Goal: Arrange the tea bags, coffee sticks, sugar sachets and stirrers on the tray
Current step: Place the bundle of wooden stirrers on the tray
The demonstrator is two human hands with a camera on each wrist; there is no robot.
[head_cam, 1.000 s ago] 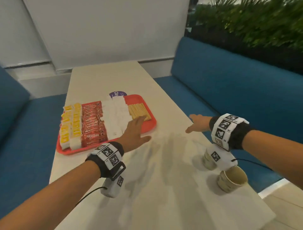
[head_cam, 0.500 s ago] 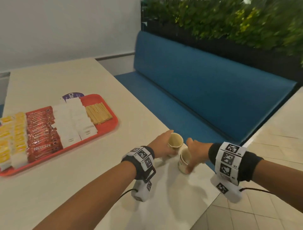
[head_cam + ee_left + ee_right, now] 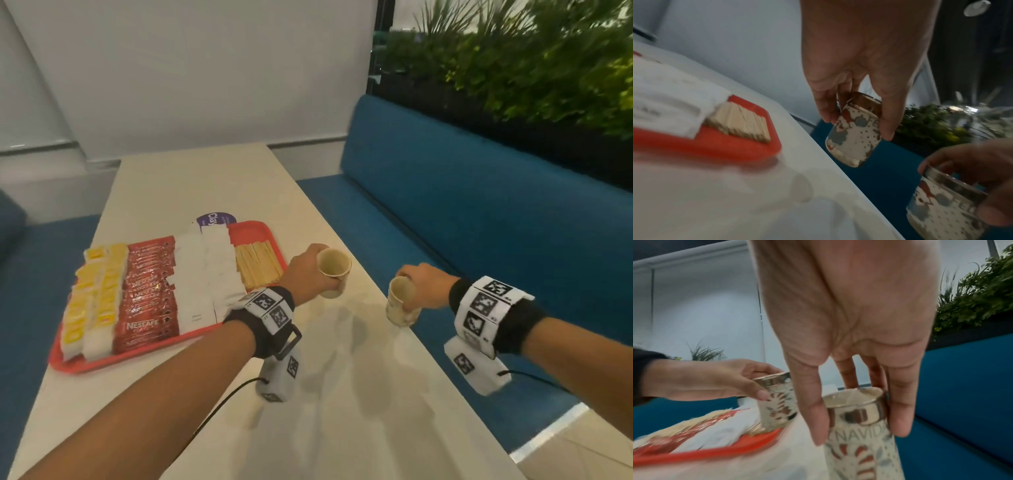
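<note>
The red tray point(image 3: 261, 233) lies on the table's left half. It carries rows of yellow tea bags point(image 3: 99, 291), red coffee sticks point(image 3: 149, 291), white sugar sachets point(image 3: 202, 274) and wooden stirrers point(image 3: 258, 265). My left hand point(image 3: 317, 274) grips a patterned paper cup point(image 3: 334, 270) by its rim, held in the air just right of the stirrers point(image 3: 742, 121). My right hand point(image 3: 416, 291) grips a second paper cup point(image 3: 400, 305) from above, tilted, near the table's right edge. Both cups look empty. In the right wrist view, thumb and fingers clasp the cup point(image 3: 859, 451) below its gold band.
The white table point(image 3: 342, 411) runs away from me, its right edge just beyond the right-hand cup. A blue bench point(image 3: 479, 222) lines that side, with a planter point(image 3: 513, 68) behind it. A purple round label point(image 3: 214, 217) peeks out behind the tray.
A second ago both hands were open and the two cups stood at the near right. Each hand has since taken hold of a cup and carried it up and toward the tray.
</note>
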